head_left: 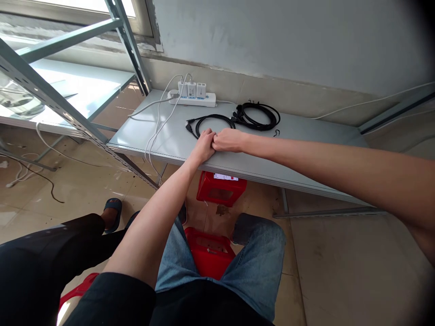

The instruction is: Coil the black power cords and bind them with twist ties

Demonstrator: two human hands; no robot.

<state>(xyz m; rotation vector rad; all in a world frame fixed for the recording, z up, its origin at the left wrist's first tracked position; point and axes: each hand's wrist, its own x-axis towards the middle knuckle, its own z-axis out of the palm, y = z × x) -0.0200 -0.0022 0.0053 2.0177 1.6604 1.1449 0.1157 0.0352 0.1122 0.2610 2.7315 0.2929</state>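
Mid-frame, the left hand [204,146] and right hand [228,140] curled together at the black cable [215,116], perhaps steadying it; what they clamped couldn't be told.

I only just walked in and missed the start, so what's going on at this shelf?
A person's left hand and right hand are together, fingers curled, at the near side of a coiled black cable on the grey shelf. Whether they grip it is hidden. A thicker black coil lies to its right, and a white power strip with adapters sits farther back.
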